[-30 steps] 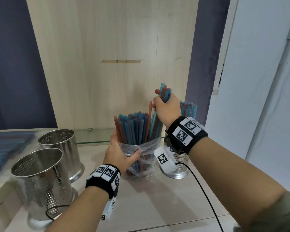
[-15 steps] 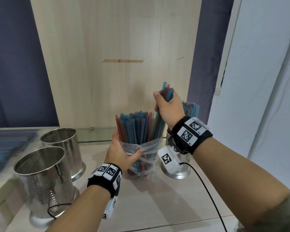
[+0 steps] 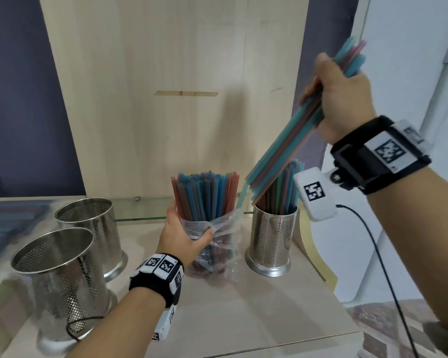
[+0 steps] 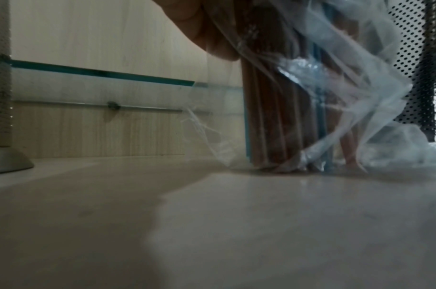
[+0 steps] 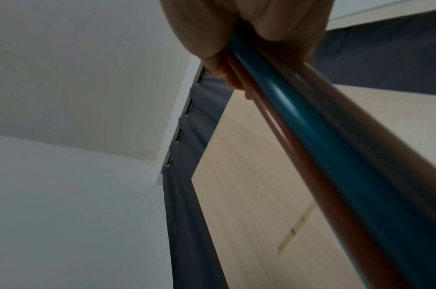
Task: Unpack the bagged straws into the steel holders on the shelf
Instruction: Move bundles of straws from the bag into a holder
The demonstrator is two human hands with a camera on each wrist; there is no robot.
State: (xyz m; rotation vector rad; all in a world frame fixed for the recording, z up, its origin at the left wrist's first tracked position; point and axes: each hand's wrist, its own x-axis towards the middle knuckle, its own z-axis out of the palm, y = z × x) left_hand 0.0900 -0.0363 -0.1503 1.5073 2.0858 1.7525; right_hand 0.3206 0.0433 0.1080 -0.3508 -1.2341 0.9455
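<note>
A clear plastic bag of blue and red straws stands upright on the shelf. My left hand grips the bag around its middle; the bag and the straws' lower ends show in the left wrist view. My right hand grips a tilted bunch of straws raised above the bag, its lower ends over the right steel holder, which holds several straws. The right wrist view shows the gripped bunch of straws up close.
Two empty perforated steel holders stand at the left of the shelf. A wooden back panel rises behind. A low glass strip runs along the back. A white wall is to the right. A black cable hangs from my right wrist.
My right hand has lifted the bunch of straws up and to the right, clear of the bag, tilting it. My left hand stays on the bag.
</note>
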